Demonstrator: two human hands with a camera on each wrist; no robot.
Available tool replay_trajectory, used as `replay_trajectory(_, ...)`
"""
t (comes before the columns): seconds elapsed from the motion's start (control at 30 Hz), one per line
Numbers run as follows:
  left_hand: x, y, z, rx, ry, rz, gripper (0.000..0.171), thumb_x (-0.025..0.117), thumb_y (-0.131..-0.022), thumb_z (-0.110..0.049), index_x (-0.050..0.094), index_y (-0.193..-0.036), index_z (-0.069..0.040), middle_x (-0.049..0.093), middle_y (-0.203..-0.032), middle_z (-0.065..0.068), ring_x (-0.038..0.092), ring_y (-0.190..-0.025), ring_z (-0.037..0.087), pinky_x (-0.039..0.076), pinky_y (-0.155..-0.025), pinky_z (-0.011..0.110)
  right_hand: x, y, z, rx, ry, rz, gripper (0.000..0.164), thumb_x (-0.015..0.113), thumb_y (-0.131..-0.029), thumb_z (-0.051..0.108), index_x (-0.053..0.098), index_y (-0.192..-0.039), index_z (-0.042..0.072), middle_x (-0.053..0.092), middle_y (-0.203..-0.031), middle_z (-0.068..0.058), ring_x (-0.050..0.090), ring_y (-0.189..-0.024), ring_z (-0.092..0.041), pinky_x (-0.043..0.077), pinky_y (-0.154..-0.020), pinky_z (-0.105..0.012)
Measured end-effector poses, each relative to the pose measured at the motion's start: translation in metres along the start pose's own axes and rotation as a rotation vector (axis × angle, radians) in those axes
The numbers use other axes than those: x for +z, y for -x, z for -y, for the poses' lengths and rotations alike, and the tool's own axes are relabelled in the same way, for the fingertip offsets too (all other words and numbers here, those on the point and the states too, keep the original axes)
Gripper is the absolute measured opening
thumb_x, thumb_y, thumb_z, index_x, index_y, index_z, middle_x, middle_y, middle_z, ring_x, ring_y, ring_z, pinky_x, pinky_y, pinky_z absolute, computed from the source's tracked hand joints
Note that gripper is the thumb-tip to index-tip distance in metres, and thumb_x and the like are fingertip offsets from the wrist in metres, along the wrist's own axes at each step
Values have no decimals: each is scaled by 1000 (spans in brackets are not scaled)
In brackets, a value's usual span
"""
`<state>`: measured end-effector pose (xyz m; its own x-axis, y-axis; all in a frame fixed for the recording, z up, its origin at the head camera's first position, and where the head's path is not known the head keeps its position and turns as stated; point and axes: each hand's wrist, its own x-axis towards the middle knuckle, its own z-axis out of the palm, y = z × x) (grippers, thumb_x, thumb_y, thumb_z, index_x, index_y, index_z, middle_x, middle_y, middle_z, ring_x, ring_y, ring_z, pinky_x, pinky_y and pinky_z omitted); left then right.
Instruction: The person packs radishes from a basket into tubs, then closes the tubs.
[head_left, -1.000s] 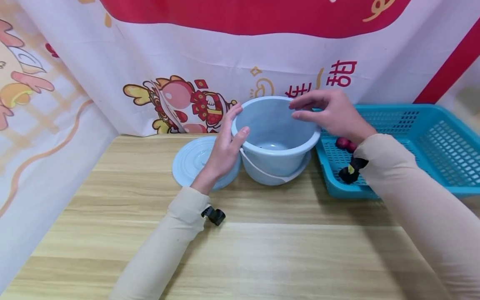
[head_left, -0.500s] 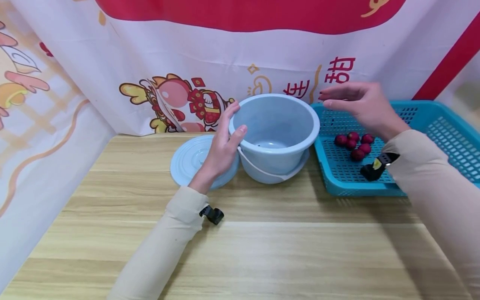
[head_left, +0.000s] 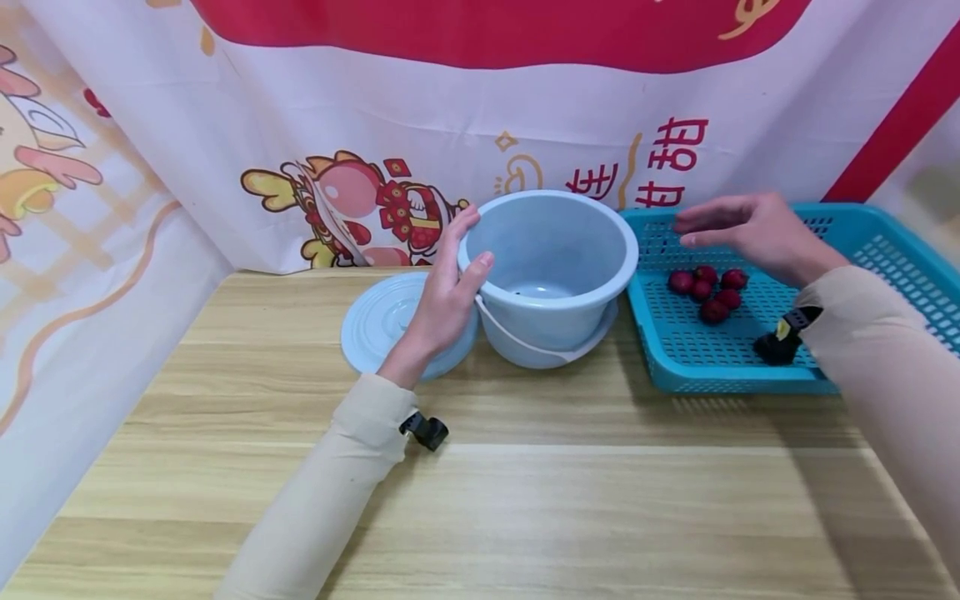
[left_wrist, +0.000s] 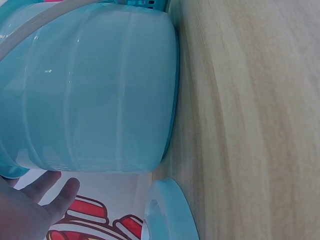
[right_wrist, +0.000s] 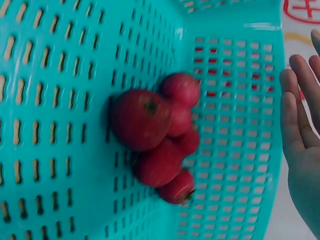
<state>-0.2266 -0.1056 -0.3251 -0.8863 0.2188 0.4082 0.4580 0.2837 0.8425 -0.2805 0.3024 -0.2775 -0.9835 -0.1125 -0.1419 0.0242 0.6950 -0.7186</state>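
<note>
The rim of the light blue bucket (head_left: 547,322) is gripped by the left hand (head_left: 441,302), thumb laid over the edge and fingers set along the side; nothing is held by the right hand (head_left: 761,235), its fingers left fairly straight with a small gap to the thumb. Compared with a second ago, that right grip has been shifted from over the bucket's mouth to above the blue-green basket (head_left: 720,381); the six round red fruits (head_left: 713,312), mostly covered back then, can now all be seen; for the work in hand it's reckoned that the free grip is now placed nearer the fruits than the bucket, none of them touched. They're bunched on the basket's floor, toward the bucket's side. As for the rest, the lid (head_left: 378,329) is laid on the worktop (head_left: 525,517) just left of the bucket, partly covered by the left hand; a printed cloth (head_left: 420,108) is hung behind everything; fruits and bucket are separated by the basket's wall; the bucket's mouth isn't crossed by its handle (head_left: 581,352), which is hung down in front.
</note>
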Motion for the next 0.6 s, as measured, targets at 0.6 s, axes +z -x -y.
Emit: replay_trajectory(0.6, 0, 0, 1, 5, -6, -2, 70, 48, -105, -44, 28, -166, -17, 19, -178, -1, 19, -164, 16, 25, -131, 59, -3, -9, -26, 73, 44, 119, 78, 76, -95, 48, 47, -161, 18, 48, -163, -20, 29, -154, -48, 31, -117, -78)
